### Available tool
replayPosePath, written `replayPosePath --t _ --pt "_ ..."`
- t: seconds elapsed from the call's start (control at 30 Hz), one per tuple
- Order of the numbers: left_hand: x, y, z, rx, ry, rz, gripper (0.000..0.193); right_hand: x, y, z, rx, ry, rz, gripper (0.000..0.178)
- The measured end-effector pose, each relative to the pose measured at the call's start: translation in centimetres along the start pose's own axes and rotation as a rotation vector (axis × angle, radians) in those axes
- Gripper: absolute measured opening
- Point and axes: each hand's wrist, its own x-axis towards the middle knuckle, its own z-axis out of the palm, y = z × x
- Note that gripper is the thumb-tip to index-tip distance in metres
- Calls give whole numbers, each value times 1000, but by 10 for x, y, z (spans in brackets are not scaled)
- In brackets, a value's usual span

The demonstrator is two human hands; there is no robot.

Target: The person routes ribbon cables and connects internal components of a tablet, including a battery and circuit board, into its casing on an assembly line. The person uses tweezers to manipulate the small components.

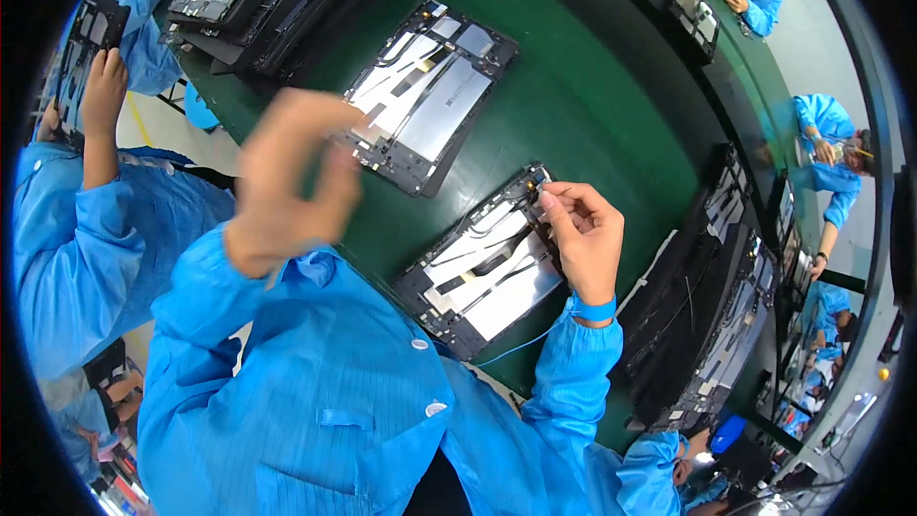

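In front of me on the green bench lies an opened tablet (513, 289), its silvery battery and black frame showing. My right hand (587, 239) is at its upper right corner, thumb and fingertips pressed together. What they pinch there is too small to make out. A blue wrist strap (594, 310) with a thin cord circles my right wrist. My left hand (287, 186) is raised, smeared by motion, beside a second opened tablet (449, 105) farther off. Whether that hand holds anything is not visible.
Tablet housings (277, 14) are piled at the upper left, and another stack (702, 325) leans at the right. The green bench (592, 86) runs between them. At the left a co-worker in blue (105, 248) holds up a tablet. Other people work along the right.
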Motion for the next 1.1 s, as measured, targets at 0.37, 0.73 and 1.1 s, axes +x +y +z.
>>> replayPosePath --t 0.37,0.73,1.1 --pt "2 -13 127 -223 -423 402 30 0 14 -3 213 40 -65 17" --pt "-21 12 143 -243 -386 231 39 -8 38 -19 566 34 -185 18" --pt "-18 28 156 -300 -302 79 31 -9 26 -19 344 18 -101 18"
